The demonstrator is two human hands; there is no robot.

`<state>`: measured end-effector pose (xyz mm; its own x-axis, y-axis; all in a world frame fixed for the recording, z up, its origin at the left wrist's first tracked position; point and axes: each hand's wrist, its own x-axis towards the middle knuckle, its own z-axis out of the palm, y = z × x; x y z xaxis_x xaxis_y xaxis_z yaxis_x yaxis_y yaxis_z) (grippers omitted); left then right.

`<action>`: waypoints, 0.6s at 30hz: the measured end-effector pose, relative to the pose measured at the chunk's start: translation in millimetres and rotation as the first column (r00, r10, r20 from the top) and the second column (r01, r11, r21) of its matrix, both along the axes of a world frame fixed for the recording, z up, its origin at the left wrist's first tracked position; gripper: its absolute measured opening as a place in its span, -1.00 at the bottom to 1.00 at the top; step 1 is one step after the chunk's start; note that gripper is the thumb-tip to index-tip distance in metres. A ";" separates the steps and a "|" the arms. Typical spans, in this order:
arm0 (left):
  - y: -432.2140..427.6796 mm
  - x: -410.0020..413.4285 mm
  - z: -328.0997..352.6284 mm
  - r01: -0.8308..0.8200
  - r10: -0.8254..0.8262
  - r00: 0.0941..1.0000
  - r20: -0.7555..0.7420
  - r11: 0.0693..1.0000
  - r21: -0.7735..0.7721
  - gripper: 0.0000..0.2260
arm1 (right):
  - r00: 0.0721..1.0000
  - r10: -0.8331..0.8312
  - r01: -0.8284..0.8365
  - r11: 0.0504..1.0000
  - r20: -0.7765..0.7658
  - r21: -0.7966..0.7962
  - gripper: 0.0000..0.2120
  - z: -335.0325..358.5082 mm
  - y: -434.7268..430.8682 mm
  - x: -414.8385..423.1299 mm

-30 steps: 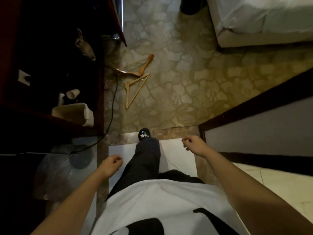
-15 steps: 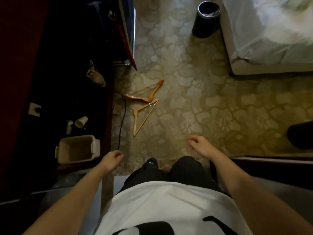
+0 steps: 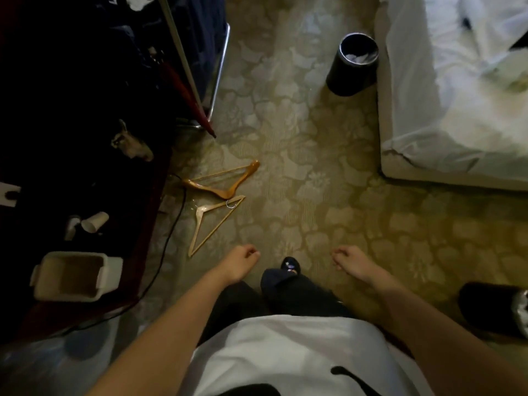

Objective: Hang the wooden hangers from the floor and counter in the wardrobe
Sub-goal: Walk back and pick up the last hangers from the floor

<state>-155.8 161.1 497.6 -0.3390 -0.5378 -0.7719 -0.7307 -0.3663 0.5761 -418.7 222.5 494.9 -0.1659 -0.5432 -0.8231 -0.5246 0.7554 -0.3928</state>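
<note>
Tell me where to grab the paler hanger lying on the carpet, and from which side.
Grip the pale hanger from above at its near corner, where the shoulder arm and bottom bar meet, pointing toward the left hand. It lies flat, so pinching one thin arm is likely easiest. Avoid the far end: its metal hook touches the darker hanger there.

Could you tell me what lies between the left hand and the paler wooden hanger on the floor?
Only bare patterned carpet, in the head view: the left hand hangs empty near the paler hanger.
</note>
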 end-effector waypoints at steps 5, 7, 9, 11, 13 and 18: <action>-28.9 -27.1 -3.2 -0.180 0.180 0.984 -0.012 0.984 0.015 -0.79 | 0.988 0.154 -0.154 0.988 0.014 -0.030 -0.81 -2.0 -96.0 -24.9; -36.2 -14.7 -13.5 -0.291 0.290 0.957 0.021 0.956 0.041 -0.85 | 0.971 0.237 -0.236 0.971 0.025 -0.034 -0.81 -4.6 -136.1 -18.4; -42.9 2.5 -23.2 -0.436 0.432 0.900 0.057 0.895 0.094 -0.81 | 0.951 0.310 -0.309 0.951 0.017 -0.024 -0.77 -11.4 -171.0 -8.3; -53.0 19.0 -30.6 -0.537 0.528 0.843 0.098 0.834 0.129 -0.79 | 0.928 0.372 -0.372 0.928 0.022 -0.015 -0.76 -13.8 -200.5 8.6; -67.8 31.6 -38.3 -0.581 0.572 0.814 0.103 0.801 0.144 -0.83 | 0.902 0.432 -0.432 0.902 0.020 -0.008 -0.76 -15.7 -224.0 26.4; -119.8 52.3 -58.3 -0.701 0.702 0.711 0.039 0.705 0.105 -0.87 | 0.714 0.700 -0.700 0.714 -0.009 0.006 -0.74 -19.8 -281.2 69.0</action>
<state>-103.6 41.3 439.3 0.1004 -0.5380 -0.8369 -0.2365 -0.8300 0.5052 -349.7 -58.7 475.1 0.2530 -0.5056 -0.8248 -0.9074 0.1716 -0.3836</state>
